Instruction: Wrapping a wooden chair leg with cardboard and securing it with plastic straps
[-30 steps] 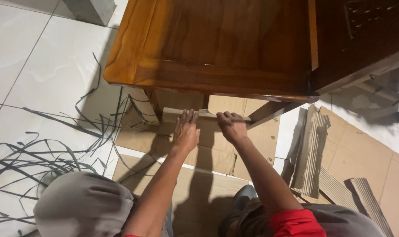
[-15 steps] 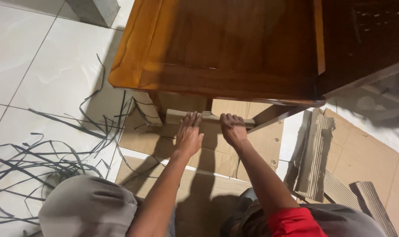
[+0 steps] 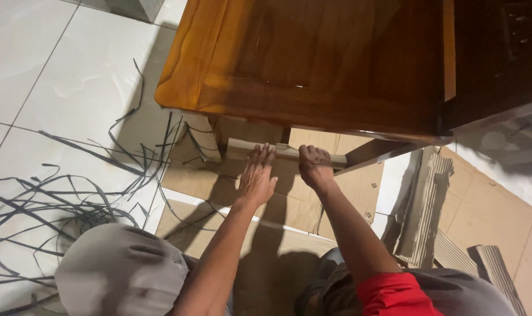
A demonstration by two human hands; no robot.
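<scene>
Both hands press a folded cardboard strip [image 3: 289, 153] under the wooden table [image 3: 313, 64], left hand [image 3: 257, 175] flat with fingers spread, right hand [image 3: 316, 167] curled over its edge, seemingly to pad the rail.

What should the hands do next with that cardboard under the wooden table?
Probably press the cardboard strip tighter round the rail beneath the wooden table. The left hand lies flat on it, and the right hand curls over its top edge, so the strip looks only half folded and not yet fixed.
</scene>
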